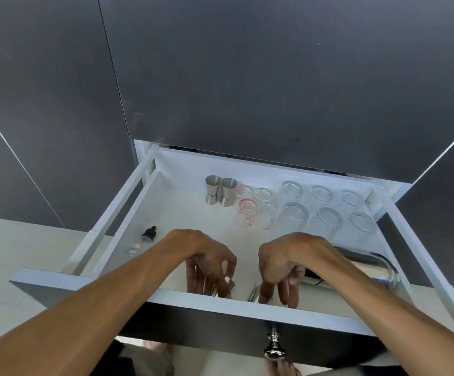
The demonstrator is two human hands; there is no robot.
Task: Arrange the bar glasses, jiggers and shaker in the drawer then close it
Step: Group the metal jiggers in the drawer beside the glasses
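The white drawer (128, 213) stands pulled out. At its back, two steel jiggers (220, 191) stand side by side, then small red-marked measuring glasses (247, 210), then two rows of clear bar glasses (326, 213). A steel shaker (369, 263) lies on its side at the front right, partly under my right forearm. My left hand (209, 261) reaches down at the drawer's front, fingers closed around a small steel jigger (228, 282). My right hand (285, 264) points fingers down beside it, gripping another small steel piece (254, 293), mostly hidden.
A small dropper bottle (145, 237) with a black cap lies at the drawer's left side. The dark drawer front carries a chrome knob (274, 348). Dark cabinet doors (247, 77) rise behind; pale floor (17, 253) lies to the left.
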